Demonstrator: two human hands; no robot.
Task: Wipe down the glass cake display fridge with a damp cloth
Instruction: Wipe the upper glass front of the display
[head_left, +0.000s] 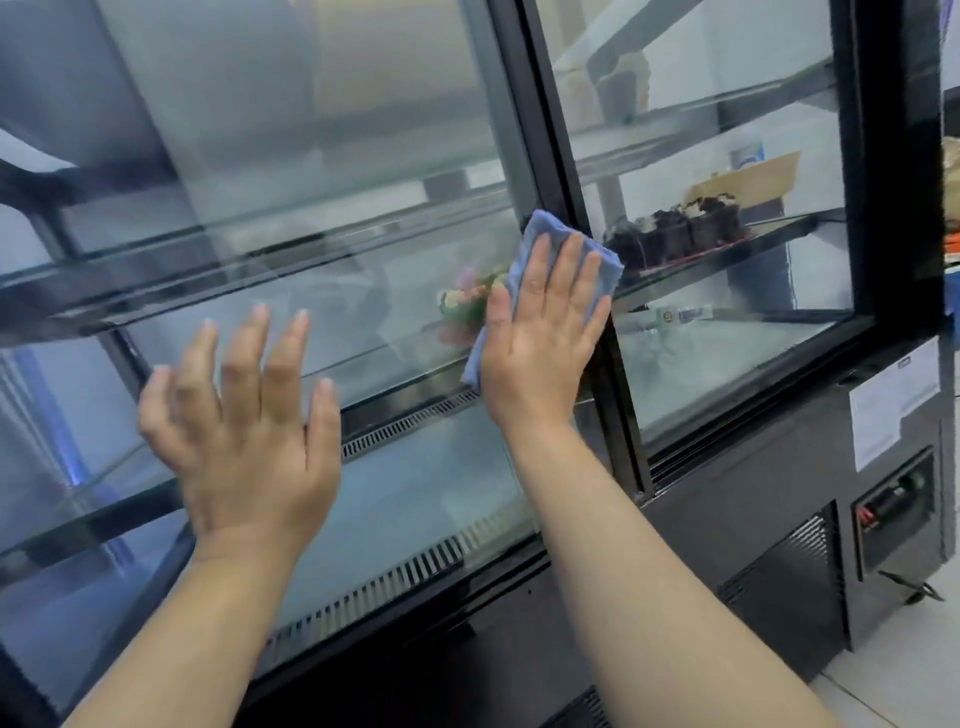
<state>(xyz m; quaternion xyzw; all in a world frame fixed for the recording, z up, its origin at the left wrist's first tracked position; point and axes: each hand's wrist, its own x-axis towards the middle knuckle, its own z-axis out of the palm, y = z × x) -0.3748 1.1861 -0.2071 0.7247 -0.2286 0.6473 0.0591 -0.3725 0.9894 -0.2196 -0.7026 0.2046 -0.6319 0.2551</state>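
I am pressing my right hand (540, 332) flat against a blue cloth (545, 228). The fingers are straight and close together and the thumb lies along the left edge. The cloth is folded, and it is showing above my fingertips, past my little finger on the right and in a strip below my thumb. It is lying against the fridge (883, 208), right over the black corner post (543, 130) where the front glass (311, 130) meets the side glass (727, 364), about halfway up the case.

I am holding my left hand (244, 431) up in front of the front glass, lower and well to the left of the cloth. It is wide open, with the fingers spread and slightly bent, the back of the hand towards me, and nothing in it. I cannot tell whether the fingertips are touching the glass or just hovering before it.

Behind the side glass, just right of the cloth, dark chocolate cakes (675, 234) are sitting in a row on a shelf. Behind the front glass, just left of my right thumb, a cake with pink and green flowers (465, 304) is showing, partly hidden by my hand. A slotted vent (405, 431) is running along the bottom of the case between my two wrists. On the black base at the right, a white paper label (893, 400) is stuck above a small switch panel (893, 509), and pale floor tiles (893, 675) are showing at the lower right corner.
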